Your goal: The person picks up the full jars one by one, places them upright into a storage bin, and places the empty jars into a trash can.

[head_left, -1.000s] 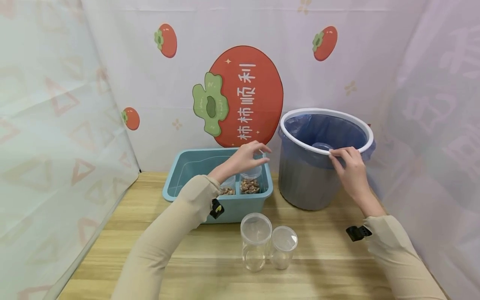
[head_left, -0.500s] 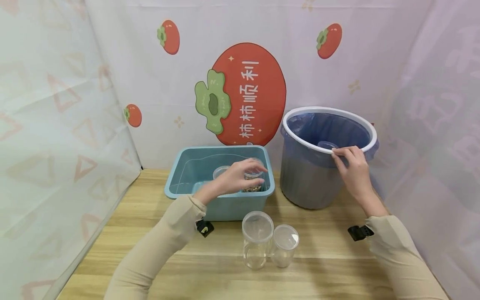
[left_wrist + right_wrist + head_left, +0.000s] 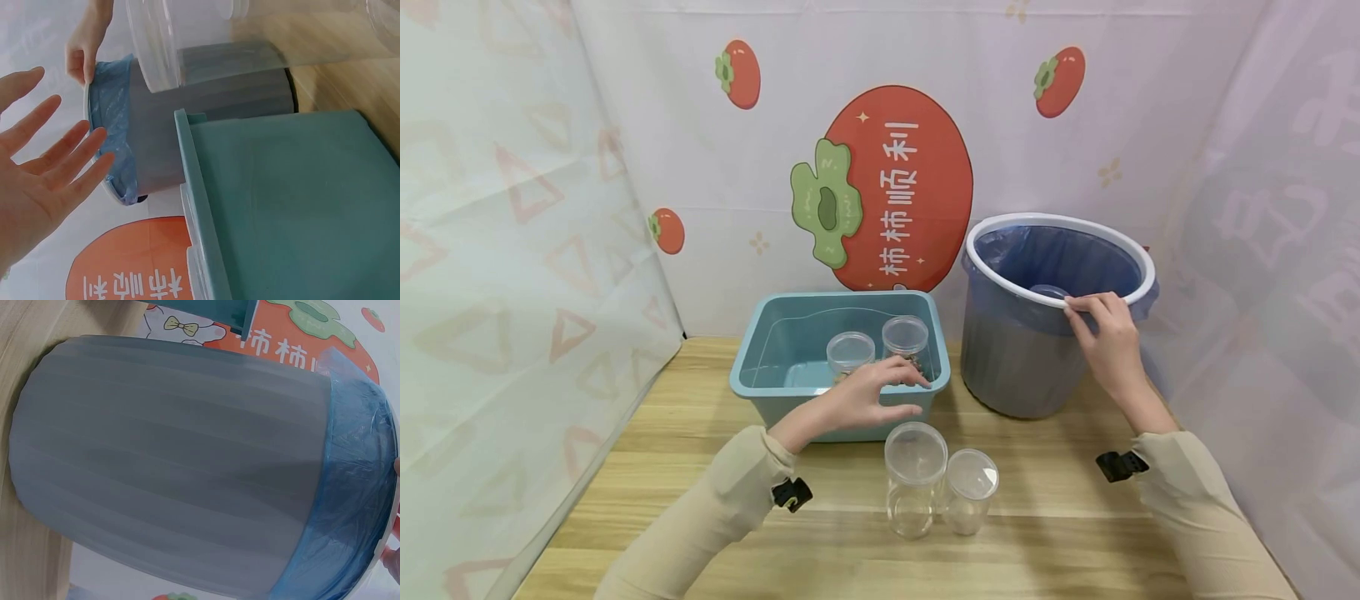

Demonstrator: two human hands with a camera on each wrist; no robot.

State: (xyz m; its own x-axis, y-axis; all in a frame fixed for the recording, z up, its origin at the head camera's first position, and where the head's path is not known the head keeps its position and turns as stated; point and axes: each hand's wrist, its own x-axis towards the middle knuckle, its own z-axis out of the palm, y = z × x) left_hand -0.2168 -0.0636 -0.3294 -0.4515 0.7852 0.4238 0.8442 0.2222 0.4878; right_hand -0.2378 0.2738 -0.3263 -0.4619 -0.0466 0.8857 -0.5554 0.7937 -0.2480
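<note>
My left hand [image 3: 861, 396] is over the front rim of a blue-green plastic basin [image 3: 767, 388], its fingers spread and holding nothing. In the left wrist view its palm [image 3: 25, 200] is bare. Inside the basin stand two clear lidded jars, a left jar [image 3: 850, 343] and a right jar [image 3: 905, 333], with brown nut-like pieces showing low in them. My right hand [image 3: 1108, 342] pinches the white rim of a grey trash bin [image 3: 1022, 367] between thumb and fingers. A blue bag [image 3: 356, 456] lines this bin. Some of the right fingertips are cut off in the right wrist view.
On the wooden table [image 3: 820, 542], before the basin, stand a tall clear jar [image 3: 913, 479] and a shorter clear jar [image 3: 968, 492], side by side with lids on. A round clear lid-like thing [image 3: 1049, 291] shows inside the bin. A printed cloth backdrop [image 3: 722, 167] hangs behind.
My left hand has drawn back from over the right jar, down and toward me to the basin's front rim, leaving both jars there in view. My right hand stays at the bin's rim.
</note>
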